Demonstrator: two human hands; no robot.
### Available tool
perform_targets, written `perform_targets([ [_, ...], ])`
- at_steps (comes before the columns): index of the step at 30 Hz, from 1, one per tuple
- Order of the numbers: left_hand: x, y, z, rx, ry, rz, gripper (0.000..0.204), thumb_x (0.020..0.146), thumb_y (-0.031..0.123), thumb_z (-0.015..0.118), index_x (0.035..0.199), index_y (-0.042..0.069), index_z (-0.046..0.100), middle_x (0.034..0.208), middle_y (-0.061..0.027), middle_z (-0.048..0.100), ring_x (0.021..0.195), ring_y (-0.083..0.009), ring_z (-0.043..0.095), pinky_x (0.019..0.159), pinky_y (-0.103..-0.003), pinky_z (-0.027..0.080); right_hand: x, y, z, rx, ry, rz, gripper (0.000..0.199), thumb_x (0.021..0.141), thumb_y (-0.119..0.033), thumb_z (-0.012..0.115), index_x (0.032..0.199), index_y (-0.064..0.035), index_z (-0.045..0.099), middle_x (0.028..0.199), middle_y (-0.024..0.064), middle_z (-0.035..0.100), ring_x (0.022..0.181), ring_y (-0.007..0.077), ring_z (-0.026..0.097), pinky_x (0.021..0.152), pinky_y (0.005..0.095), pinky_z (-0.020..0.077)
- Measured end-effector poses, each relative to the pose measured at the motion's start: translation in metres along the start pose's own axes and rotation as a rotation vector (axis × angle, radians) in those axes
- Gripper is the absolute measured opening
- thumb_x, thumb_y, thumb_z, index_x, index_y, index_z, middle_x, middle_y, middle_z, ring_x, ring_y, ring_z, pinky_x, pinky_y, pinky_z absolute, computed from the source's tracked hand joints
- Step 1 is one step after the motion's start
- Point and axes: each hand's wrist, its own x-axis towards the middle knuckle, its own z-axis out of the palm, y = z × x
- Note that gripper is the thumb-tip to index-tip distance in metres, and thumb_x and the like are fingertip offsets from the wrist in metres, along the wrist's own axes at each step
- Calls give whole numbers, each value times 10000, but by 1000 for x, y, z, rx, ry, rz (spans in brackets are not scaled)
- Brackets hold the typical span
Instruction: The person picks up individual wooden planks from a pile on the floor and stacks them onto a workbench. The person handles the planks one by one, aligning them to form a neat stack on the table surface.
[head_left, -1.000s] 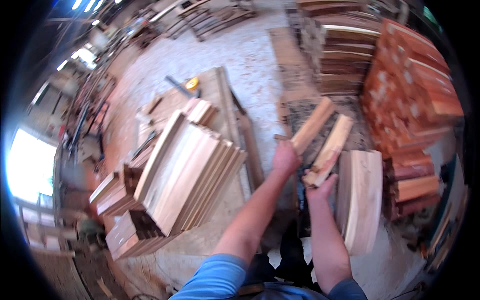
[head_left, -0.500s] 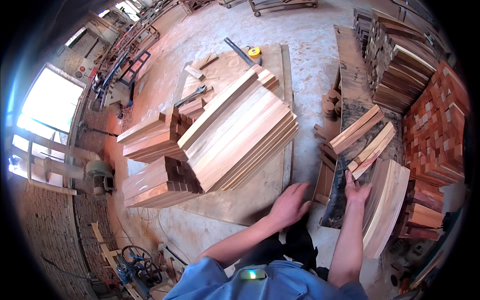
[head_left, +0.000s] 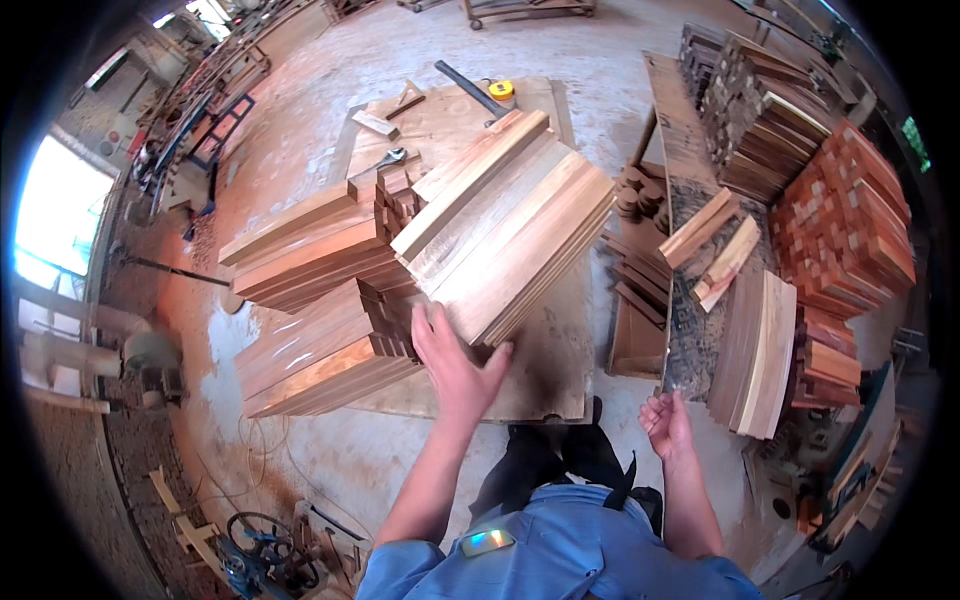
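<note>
A layered stack of pale boards lies at a slant on the low worktable. At its near corner is my left hand, thumb and fingers spread; whether they touch the wood, I cannot tell. Two neighbouring stacks of darker boards, an upper stack and a nearer stack, stand to its left. My right hand hovers by the near end of the side bench, fingers curled in, with nothing visible in them. Short wood pieces and a bundle of curved slats lie on that bench.
Farther back on the worktable lie a wrench, a yellow tape measure and a dark flat bar. Tall piles of wood blocks rise on the right. Below left stands a machine with a handwheel.
My left hand has moved left and forward to the stack's near corner. My right hand has drawn back from the short pieces on the bench and its fingers have curled. The view has shifted.
</note>
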Motion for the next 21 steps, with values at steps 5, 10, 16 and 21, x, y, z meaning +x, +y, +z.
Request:
perform_targets([
  [5, 13, -30, 10, -139, -137, -63, 1223, 696, 295, 877, 1543, -72, 75, 1583, -379, 14, 1475, -531, 98, 1209, -536, 168, -51, 24, -39, -42, 129, -39, 376, 1019, -486, 521, 1016, -112, 556, 981, 84, 600, 812, 257, 620, 714, 422, 538],
  [10, 20, -46, 20, -157, -170, -114, 1230, 697, 252, 861, 1553, -60, 34, 1600, -362, -15, 1501, -488, 76, 1221, -487, 170, -86, 37, -77, -24, 222, -103, 393, 1022, -483, 514, 1050, -93, 542, 989, 100, 594, 801, 263, 623, 695, 415, 544],
  [16, 23, -41, 29, -149, -229, -114, 1185, 768, 384, 787, 1556, -77, 32, 1605, -359, -70, 1510, -486, 6, 1235, -487, 116, -85, 56, -119, -11, 238, -52, 390, 1012, -437, 536, 1133, -67, 525, 1080, 131, 584, 867, 274, 633, 737, 447, 568],
  [21, 16, -62, 39, -226, -132, -101, 1110, 812, 261, 765, 1558, -82, 17, 1640, -288, -34, 1538, -378, -18, 1249, -431, 25, -79, 25, -102, -106, 222, -91, 401, 1024, -406, 542, 1169, -33, 515, 1108, 153, 603, 865, 289, 666, 738, 444, 590],
])
